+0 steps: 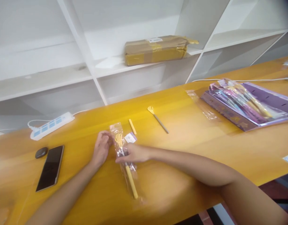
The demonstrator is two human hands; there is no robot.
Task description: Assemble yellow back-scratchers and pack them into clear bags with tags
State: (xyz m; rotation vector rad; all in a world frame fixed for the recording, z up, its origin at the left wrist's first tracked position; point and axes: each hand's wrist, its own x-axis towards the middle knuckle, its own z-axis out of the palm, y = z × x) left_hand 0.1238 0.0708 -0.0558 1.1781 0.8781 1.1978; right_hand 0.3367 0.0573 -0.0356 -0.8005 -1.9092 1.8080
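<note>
A yellow back scratcher in a clear plastic sleeve (128,176) lies on the yellow table (186,156) in front of me. My right hand (132,153) pinches the sleeve near its middle. My left hand (102,147) rests beside the sleeve's upper end, fingers curled against the plastic. A small printed tag (130,137) lies just past my right hand. Farther back lie a loose yellow handle piece (132,126) and an unwrapped scratcher with a metal rod (158,119).
A black phone (50,167) and a dark oval case (41,152) lie at the left, a white power strip (52,125) behind them. A purple box of wrapped items (247,103) sits at the right. A brown parcel (156,49) rests on the white shelving behind.
</note>
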